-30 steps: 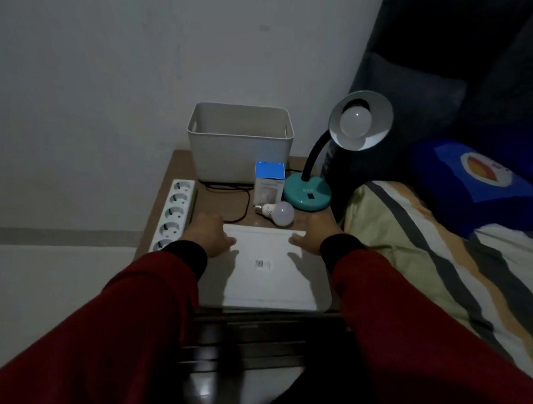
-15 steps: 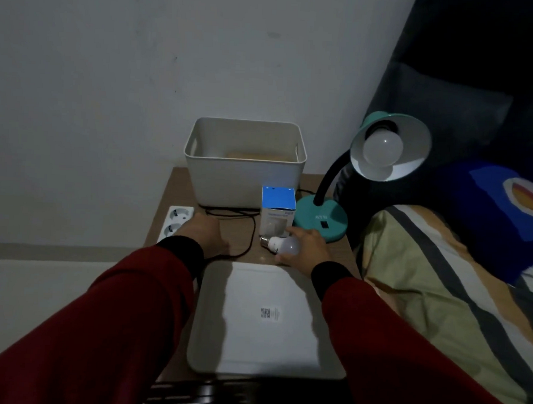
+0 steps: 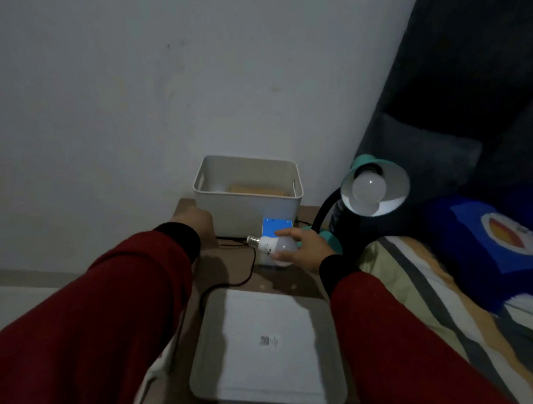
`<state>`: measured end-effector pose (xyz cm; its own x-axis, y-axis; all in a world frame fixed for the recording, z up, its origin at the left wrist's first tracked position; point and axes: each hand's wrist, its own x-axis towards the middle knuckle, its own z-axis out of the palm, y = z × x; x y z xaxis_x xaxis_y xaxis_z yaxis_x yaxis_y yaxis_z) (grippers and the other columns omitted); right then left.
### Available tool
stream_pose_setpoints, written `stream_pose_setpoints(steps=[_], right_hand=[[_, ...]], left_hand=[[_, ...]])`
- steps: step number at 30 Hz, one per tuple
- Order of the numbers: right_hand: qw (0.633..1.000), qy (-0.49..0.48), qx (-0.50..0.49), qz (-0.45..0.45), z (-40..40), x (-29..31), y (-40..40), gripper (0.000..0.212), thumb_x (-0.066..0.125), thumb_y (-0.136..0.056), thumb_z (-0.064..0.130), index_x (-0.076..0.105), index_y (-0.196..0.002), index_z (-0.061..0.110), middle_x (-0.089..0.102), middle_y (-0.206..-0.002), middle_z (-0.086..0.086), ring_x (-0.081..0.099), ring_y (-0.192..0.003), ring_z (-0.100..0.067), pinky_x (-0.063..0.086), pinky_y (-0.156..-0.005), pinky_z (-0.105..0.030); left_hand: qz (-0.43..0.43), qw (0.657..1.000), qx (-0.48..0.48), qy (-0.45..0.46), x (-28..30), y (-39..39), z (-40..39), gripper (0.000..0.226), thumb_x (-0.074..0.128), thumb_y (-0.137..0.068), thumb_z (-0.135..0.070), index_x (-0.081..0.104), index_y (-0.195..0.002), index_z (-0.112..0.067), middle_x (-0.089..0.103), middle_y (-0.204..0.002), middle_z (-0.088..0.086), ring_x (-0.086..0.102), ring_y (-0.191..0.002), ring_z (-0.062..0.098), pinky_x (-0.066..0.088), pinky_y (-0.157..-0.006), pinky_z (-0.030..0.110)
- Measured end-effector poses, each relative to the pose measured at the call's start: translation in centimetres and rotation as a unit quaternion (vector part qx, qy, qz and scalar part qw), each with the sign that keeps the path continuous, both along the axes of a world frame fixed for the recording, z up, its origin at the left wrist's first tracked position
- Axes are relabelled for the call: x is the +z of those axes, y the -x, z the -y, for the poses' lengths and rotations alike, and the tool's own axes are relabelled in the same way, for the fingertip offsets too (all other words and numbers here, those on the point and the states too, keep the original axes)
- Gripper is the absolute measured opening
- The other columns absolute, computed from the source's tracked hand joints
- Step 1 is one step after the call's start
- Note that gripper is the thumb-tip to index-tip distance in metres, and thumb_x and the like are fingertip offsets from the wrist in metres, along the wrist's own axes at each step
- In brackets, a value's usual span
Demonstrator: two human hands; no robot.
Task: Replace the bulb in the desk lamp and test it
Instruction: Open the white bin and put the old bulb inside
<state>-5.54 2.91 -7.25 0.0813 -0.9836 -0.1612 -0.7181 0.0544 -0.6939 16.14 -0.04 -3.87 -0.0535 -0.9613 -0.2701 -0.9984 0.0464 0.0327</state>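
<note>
A teal desk lamp stands at the table's right back, its gooseneck curving up to a shade that faces me, with a white unlit bulb screwed in. My right hand holds a loose white bulb just above the table, its metal screw base pointing left. Behind that bulb is a small blue-topped bulb box. My left hand hovers with curled fingers near the left front corner of the white bin, holding nothing that I can see.
A white plastic bin stands at the back of the brown table. A flat white lid lies at the front. A black cord runs between them. A bed with a striped blanket borders the right side.
My right hand closed on the loose bulb and lifted it off the table. My left hand moved from the lid's edge up toward the bin. The view shifted closer and downward.
</note>
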Motion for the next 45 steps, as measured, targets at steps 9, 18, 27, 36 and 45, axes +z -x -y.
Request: stream_pose_setpoints(steps=[9, 18, 27, 36, 45], right_hand=[[0.995, 0.084, -0.021, 0.056, 7.2, 8.1, -0.9, 0.053, 0.078, -0.075, 0.024, 0.061, -0.125, 0.020, 0.060, -0.126, -0.007, 0.054, -0.109, -0.019, 0.045, -0.094, -0.029], [0.996, 0.041, -0.047, 0.058, 15.8, 5.2, -2.3, 0.053, 0.076, -0.076, 0.020, 0.059, -0.126, 0.021, 0.056, -0.130, -0.008, 0.053, -0.116, -0.023, 0.042, -0.094, -0.026], [0.998, -0.011, -0.048, -0.026, 21.4, 0.4, -3.0, 0.057, 0.076, -0.076, 0.015, 0.057, -0.129, 0.018, 0.056, -0.132, -0.010, 0.054, -0.118, -0.025, 0.042, -0.099, -0.028], [0.994, -0.022, -0.031, -0.106, 22.5, -1.0, -3.0, 0.059, 0.073, -0.079, 0.017, 0.051, -0.134, 0.022, 0.052, -0.139, -0.008, 0.049, -0.126, -0.024, 0.039, -0.102, -0.023], [0.951, -0.063, 0.012, -0.303, 22.0, 2.4, -4.2, 0.070, 0.066, -0.082, 0.035, 0.038, -0.140, 0.007, 0.047, -0.140, -0.015, 0.047, -0.128, -0.030, 0.042, -0.101, -0.033]], left_hand=[[-0.034, 0.997, 0.000, 0.072, 7.2, 0.6, 5.6, 0.052, 0.060, -0.088, -0.038, 0.056, -0.126, -0.003, 0.057, -0.131, 0.016, 0.055, -0.120, 0.029, 0.047, -0.096, 0.032], [-0.010, 0.998, -0.037, 0.039, 4.3, 1.8, 13.4, 0.046, 0.055, -0.091, -0.039, 0.057, -0.124, -0.007, 0.058, -0.131, 0.011, 0.050, -0.126, 0.025, 0.041, -0.102, 0.028], [-0.031, 0.999, -0.020, -0.024, -1.2, 0.7, 17.5, 0.050, 0.059, -0.089, -0.039, 0.056, -0.124, -0.004, 0.056, -0.132, 0.013, 0.051, -0.125, 0.027, 0.044, -0.102, 0.034], [-0.027, 0.999, -0.027, -0.031, -2.5, 1.0, 18.3, 0.050, 0.056, -0.090, -0.039, 0.055, -0.125, -0.003, 0.055, -0.133, 0.013, 0.049, -0.126, 0.027, 0.043, -0.102, 0.033], [-0.011, 1.000, -0.019, -0.014, -0.6, 1.2, 17.8, 0.048, 0.058, -0.090, -0.035, 0.054, -0.126, -0.003, 0.056, -0.132, 0.013, 0.053, -0.123, 0.027, 0.046, -0.099, 0.034]])
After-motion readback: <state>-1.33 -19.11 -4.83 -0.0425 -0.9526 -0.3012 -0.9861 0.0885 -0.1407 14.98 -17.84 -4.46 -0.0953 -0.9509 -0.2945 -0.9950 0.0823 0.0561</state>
